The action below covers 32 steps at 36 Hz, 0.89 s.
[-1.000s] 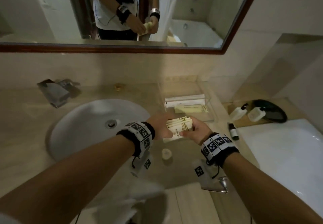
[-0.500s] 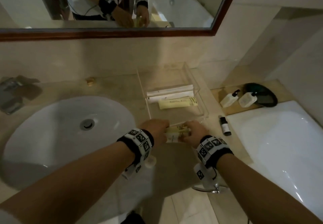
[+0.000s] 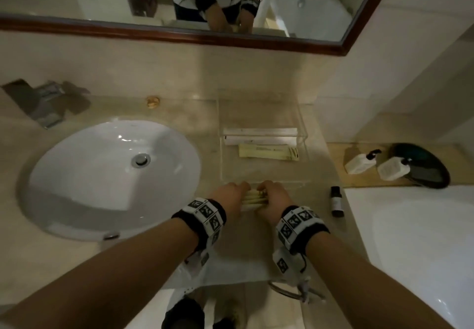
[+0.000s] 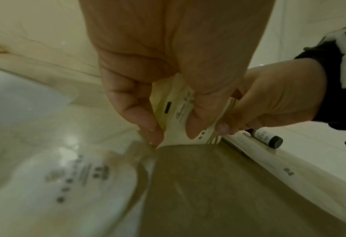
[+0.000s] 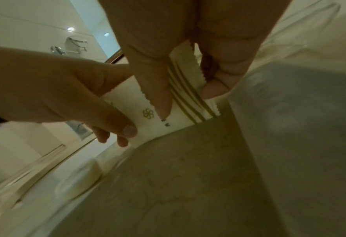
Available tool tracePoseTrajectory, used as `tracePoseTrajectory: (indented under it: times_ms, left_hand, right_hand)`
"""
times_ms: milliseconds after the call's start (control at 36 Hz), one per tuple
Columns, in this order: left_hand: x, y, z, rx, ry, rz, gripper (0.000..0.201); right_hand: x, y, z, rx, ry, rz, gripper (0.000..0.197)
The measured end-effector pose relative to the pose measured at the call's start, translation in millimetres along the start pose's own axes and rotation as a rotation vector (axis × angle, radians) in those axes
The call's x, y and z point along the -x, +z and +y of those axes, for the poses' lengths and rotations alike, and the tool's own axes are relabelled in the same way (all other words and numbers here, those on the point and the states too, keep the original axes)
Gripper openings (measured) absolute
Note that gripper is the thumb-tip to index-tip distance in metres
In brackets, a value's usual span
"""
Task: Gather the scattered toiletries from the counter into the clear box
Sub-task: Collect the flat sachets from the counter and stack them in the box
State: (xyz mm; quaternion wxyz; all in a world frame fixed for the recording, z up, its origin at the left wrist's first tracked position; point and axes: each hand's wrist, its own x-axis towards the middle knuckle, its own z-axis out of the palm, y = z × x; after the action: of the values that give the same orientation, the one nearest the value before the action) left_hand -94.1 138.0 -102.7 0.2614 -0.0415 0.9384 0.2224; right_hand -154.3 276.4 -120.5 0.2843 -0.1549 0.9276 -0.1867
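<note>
Both hands hold a stack of cream sachets (image 3: pixel 252 197) with gold stripes, on edge on the counter just in front of the clear box (image 3: pixel 302 133). My left hand (image 3: pixel 232 195) pinches the stack's left end (image 4: pixel 178 112); my right hand (image 3: pixel 272 196) pinches the striped right end (image 5: pixel 186 89). Inside the box lie two white packets (image 3: pixel 259 135) and a yellow sachet (image 3: pixel 268 152). A small dark-capped bottle (image 3: pixel 336 201) lies on the counter to the right of my right hand, also showing as the bottle (image 4: pixel 266 137) in the left wrist view.
A white sink basin (image 3: pixel 110 174) fills the counter's left side, with a faucet (image 3: pixel 43 102) behind it. Two white pump bottles (image 3: pixel 359 163) and a dark dish (image 3: pixel 425 167) sit on a wooden tray at right. A white bathtub (image 3: pixel 415 246) borders the counter's right edge.
Both hands have carried the sachet stack down and forward from mid-air to the counter at the box's near wall. The camera has tilted downward.
</note>
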Motion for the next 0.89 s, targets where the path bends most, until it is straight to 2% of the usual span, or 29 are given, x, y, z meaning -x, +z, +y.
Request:
tracePoseTrajectory:
  times_ms: [83, 278, 389, 555, 694, 778, 833, 889]
  left_hand:
    - [3, 8, 0, 0.058, -0.014, 0.045, 0.062]
    - [5, 9, -8, 0.114, -0.082, 0.158, 0.045]
    - [1, 8, -8, 0.093, -0.086, 0.153, 0.036]
    - [-2, 9, -3, 0.031, -0.052, 0.104, 0.043]
    - [-1, -2, 3, 0.015, -0.045, 0.093, 0.035]
    - [-1, -16, 0, 0.232, -0.094, 0.136, 0.034]
    - [-1, -26, -1, 0.585, -0.147, 0.134, 0.038]
    - [1, -38, 4, 0.959, -0.206, 0.124, 0.039]
  right_hand:
    - [0, 2, 1, -0.081, 0.011, 0.038, 0.047]
    - [-6, 1, 11, -0.133, 0.016, 0.08, 0.046]
    - [-8, 1, 13, -0.12, 0.026, 0.082, 0.043]
    - [-8, 0, 7, -0.122, 0.018, 0.078, 0.035]
    - [-6, -11, 4, -0.163, -0.023, 0.06, 0.04]
    - [-8, -29, 0, -0.269, -0.034, 0.131, 0.052]
    - [-11, -41, -6, -0.362, -0.026, 0.158, 0.06]
    - [-14, -50, -13, -0.476, -0.059, 0.113, 0.059]
